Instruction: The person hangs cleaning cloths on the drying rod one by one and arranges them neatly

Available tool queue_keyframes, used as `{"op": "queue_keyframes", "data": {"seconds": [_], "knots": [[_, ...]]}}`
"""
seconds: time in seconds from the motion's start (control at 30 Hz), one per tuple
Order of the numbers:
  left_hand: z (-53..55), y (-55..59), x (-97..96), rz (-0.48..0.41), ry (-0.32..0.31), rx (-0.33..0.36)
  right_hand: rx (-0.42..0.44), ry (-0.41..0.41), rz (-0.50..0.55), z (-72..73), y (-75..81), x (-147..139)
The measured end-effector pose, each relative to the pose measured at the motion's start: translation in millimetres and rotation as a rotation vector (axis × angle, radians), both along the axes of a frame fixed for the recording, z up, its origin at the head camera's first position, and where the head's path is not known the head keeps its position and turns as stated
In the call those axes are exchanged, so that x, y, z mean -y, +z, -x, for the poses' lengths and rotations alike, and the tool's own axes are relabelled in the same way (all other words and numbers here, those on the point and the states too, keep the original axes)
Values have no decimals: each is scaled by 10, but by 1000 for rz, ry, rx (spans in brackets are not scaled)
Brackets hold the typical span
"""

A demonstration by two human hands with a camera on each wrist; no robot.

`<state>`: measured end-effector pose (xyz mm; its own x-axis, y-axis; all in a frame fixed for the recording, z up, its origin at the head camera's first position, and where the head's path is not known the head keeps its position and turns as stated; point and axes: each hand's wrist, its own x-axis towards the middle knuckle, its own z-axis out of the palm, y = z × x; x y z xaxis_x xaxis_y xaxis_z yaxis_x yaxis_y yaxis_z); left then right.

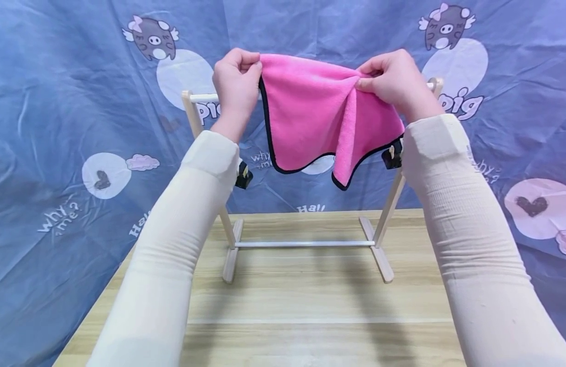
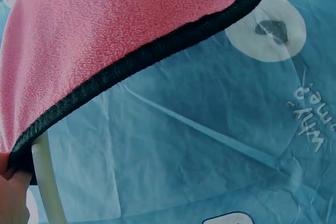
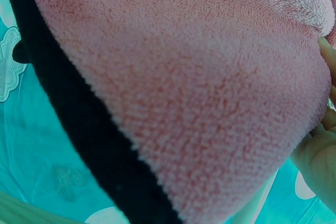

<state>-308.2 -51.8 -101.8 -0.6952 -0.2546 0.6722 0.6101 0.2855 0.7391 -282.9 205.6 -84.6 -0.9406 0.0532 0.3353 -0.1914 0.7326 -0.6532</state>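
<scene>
Where both hands (image 1: 238,81) pinch, pink cloth (image 1: 303,114), hanging below

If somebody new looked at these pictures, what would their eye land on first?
Probably the bright pink cloth, high in the middle of the head view, pinched by the left hand at a top corner and the right hand farther along the top. Next, perhaps, the pale rack on the table, and the blue backdrop with cartoon pigs near the top.
</scene>
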Motion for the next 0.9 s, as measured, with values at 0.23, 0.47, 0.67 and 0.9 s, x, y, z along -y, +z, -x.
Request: {"op": "queue_keyframes", "data": {"seconds": [0.23, 0.47, 0.67, 0.9], "knots": [[37, 34, 92, 117, 61, 14, 3, 5, -1, 15, -2, 36], [74, 43, 173, 319, 67, 192, 17, -1, -19, 11, 4, 32], [27, 129, 194, 592, 125, 332, 24, 9, 9, 5, 19, 4], [15, -17, 220, 595, 111, 157, 24, 8, 3, -11, 23, -7]]}}
